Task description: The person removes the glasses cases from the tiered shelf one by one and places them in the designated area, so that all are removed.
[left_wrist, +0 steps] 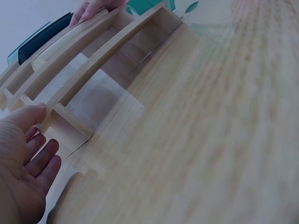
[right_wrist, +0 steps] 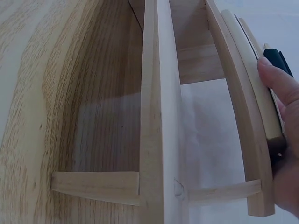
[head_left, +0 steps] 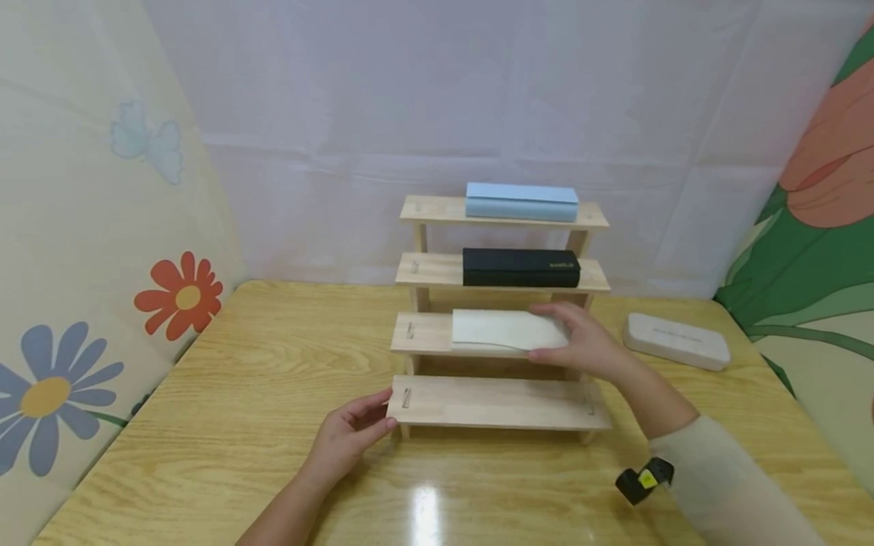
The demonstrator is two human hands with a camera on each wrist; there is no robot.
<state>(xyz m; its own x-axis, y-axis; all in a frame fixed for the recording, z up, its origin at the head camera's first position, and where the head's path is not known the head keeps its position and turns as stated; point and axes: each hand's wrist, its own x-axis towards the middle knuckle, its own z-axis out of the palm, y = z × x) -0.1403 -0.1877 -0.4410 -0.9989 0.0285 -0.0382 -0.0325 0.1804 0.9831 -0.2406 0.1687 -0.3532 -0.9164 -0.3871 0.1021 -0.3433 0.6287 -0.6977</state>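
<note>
Since the wooden rack (head_left: pixel 498 402) is the obvious landmark in the head view, we'll go by that. Our left hand (head_left: pixel 344 436) pinches the left end of its bottom tier, thumb on top, probably to steady it. Our right hand (head_left: pixel 583 337) is bent round the right end of a white case (head_left: pixel 495 330), on the rack's second tier up; gripping just the end likely gives decent control. A black case (head_left: pixel 519 269) and a light blue case (head_left: pixel 521 203) sit on the rack's upper two tiers, so the steps probably keep each one visible. An off-white case (head_left: pixel 676 341) lies right of the rack on the desk (head_left: pixel 287 341), which is shiny, yellowish wood grain. White cloth (head_left: pixel 478 91) hangs behind the rack, with a flowery sheet (head_left: pixel 68 205) to its left and a leafy sheet (head_left: pixel 819 250) to its right.

Left wrist view: we see the thumb on the rack's edge, the other fingers loosely curled below.

Right wrist view: the thumb's against the white case on the rack, but we can't tell how tightly the mostly hidden fingers wrap.
</note>
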